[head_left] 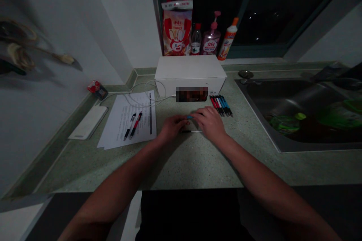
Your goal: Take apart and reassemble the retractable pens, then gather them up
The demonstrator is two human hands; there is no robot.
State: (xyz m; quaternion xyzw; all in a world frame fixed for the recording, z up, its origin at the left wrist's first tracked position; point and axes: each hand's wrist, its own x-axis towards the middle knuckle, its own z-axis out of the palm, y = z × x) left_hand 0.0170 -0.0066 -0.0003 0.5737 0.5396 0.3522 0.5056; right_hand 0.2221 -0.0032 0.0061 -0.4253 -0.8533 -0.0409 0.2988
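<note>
Between my hands is a blue pen piece (189, 117), mostly covered by the fingers. The fingers of my left hand (171, 127) are closed on its left end. My right hand (210, 123) pinches the other end, palm down over the counter. Just below them lies a thin white and black stick (195, 131), like a pen refill, partly hidden by the hands. Beyond my right hand is a row of several pens (221, 106) in red, white and blue with black grips. A red and black pen (136, 125) and a white and black pen (130, 126) rest on printed sheets (113, 130).
A white box (189, 68) stands at the back, with a cabled phone (192, 94) against it. Left are a white power bank (88, 122) and a small carton (97, 89). The sink (278, 145) is at right. Bottles (210, 41) and a bag (177, 32) line the sill.
</note>
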